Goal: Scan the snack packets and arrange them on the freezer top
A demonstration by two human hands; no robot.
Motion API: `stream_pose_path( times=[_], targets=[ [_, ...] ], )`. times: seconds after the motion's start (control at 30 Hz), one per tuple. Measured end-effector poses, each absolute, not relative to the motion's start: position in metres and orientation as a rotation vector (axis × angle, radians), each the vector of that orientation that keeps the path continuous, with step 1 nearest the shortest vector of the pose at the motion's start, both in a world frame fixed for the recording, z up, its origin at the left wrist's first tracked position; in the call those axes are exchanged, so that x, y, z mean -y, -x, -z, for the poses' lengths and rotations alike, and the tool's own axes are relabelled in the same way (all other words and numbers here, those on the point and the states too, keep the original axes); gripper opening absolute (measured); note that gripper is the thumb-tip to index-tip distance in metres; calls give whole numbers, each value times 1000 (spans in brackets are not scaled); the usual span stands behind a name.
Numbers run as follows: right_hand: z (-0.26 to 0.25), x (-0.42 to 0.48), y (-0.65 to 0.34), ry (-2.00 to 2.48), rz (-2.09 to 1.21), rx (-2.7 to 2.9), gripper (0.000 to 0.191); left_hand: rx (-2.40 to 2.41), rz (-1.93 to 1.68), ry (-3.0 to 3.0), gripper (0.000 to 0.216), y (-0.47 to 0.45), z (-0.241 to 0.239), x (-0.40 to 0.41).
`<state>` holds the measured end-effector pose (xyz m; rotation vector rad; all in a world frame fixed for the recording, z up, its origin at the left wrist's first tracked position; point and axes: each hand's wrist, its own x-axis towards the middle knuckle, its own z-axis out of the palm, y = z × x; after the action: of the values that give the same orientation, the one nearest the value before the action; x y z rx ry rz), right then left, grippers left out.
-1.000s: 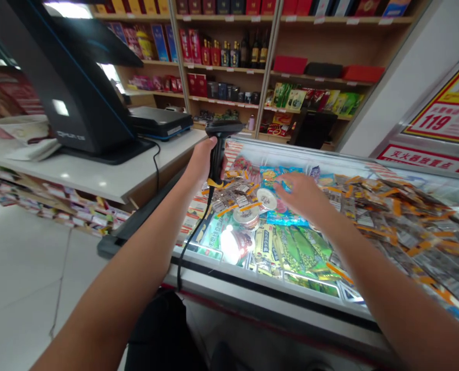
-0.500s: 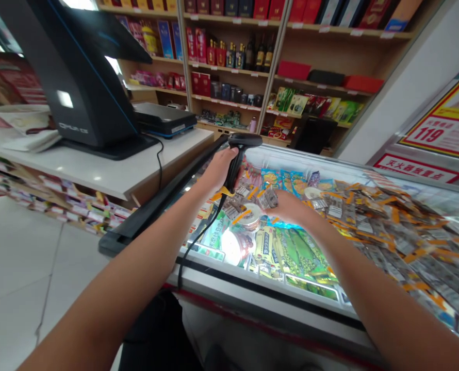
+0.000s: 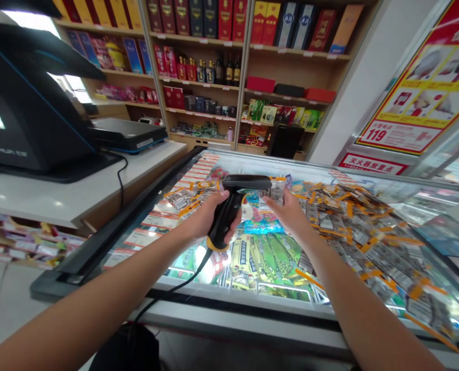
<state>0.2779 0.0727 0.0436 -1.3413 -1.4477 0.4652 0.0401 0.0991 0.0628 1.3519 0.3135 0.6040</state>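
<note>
My left hand [image 3: 210, 214] is wrapped round the grip of a black corded barcode scanner [image 3: 229, 206], whose head points to the right. Just in front of that head, my right hand [image 3: 289, 208] pinches a small clear packet [image 3: 276, 190] with an orange edge and a printed label. Many similar packets [image 3: 353, 226] lie in a heap on the glass top to the right of my right arm. A smaller group of these packets [image 3: 185, 198] rests to the left, beyond my left hand. The fingers of my left hand are partly hidden behind the grip.
Beneath the hands is a glass-topped chest freezer [image 3: 252, 306] with bagged ices and tubs inside. At left, a white counter [image 3: 55, 198] carries a black checkout terminal [image 3: 32, 113] and a flat scale [image 3: 129, 135]. Stocked shelves [image 3: 198, 41] stand behind. The scanner cord [image 3: 175, 286] hangs over the freezer's front edge.
The scanner has swung lower and nearer, its head now level and close to the packet. My right hand has raised the packet towards it. The view has turned to the right.
</note>
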Motion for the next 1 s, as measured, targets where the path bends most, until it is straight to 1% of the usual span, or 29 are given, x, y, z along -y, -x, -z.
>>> stream_pose_path(
  times=[0.27, 0.5, 0.67, 0.73, 0.77, 0.83, 0.87, 0.9, 1.0],
  targets=[
    [-49, -68, -282, 1426, -387, 1438, 40, -322, -588, -1324, 54, -46, -62, -99],
    [-47, -69, -283, 1455, -351, 1463, 41, -319, -570, -1351, 55, -45, -65, -100],
    [-48, -69, -283, 1452, -341, 1464, 36, -330, -594, -1349, 56, -44, -61, -102],
    [-55, -67, -286, 1465, -306, 1425, 40, -352, -618, -1373, 56, -43, -60, -104],
    [-59, -65, -290, 1479, -280, 1395, 47, -367, -633, -1384, 57, -42, -60, -105],
    [-71, -59, -304, 1551, -181, 1327, 61, -402, -663, -1391, 56, -41, -61, -107],
    [-77, -56, -315, 1609, -95, 1295, 66, -417, -672, -1388, 56, -41, -61, -109],
    [-82, -53, -329, 1680, 17, 1266, 66, -432, -683, -1378, 54, -40, -62, -110],
    [-92, -42, -375, 1856, 365, 1198, 50, -457, -740, -1332, 49, -38, -65, -111]
  ],
)
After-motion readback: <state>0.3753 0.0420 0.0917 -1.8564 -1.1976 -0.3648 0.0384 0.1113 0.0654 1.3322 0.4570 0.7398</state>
